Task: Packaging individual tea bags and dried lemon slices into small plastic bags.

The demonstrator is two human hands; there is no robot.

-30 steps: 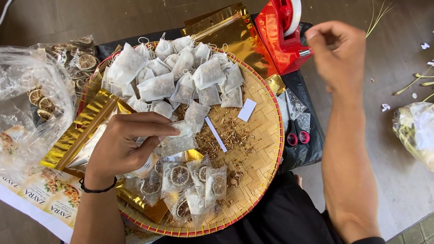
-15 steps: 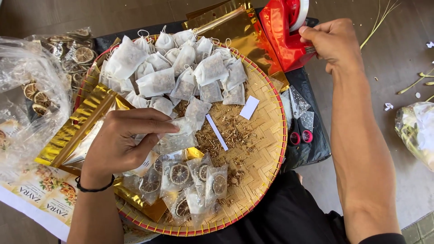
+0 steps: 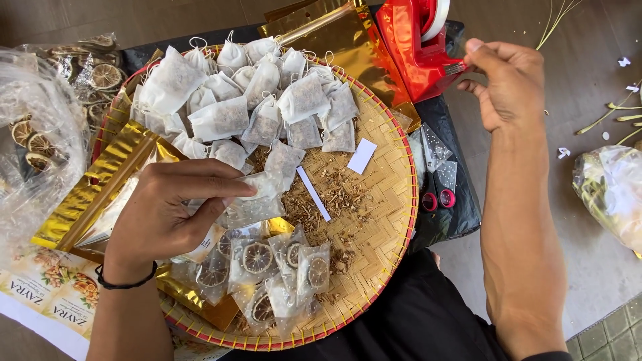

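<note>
Clear dotted pouch (image 3: pixel 257 204) lies at the woven tray's (image 3: pixel 384 220) 9 o'clock side, pinched flat by my left hand (image 3: pixel 164 217) fingers. My right hand (image 3: pixel 511 83) fingers pinch tape at the red dispenser (image 3: pixel 418 50), 1 o'clock. I judge sealing is under way; next calls for tearing tape cleanly.

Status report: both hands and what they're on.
Left hand pinching small clear dotted plastic pouch over round woven bamboo tray. Right hand at red tape dispenser. Nothing between them.
</note>
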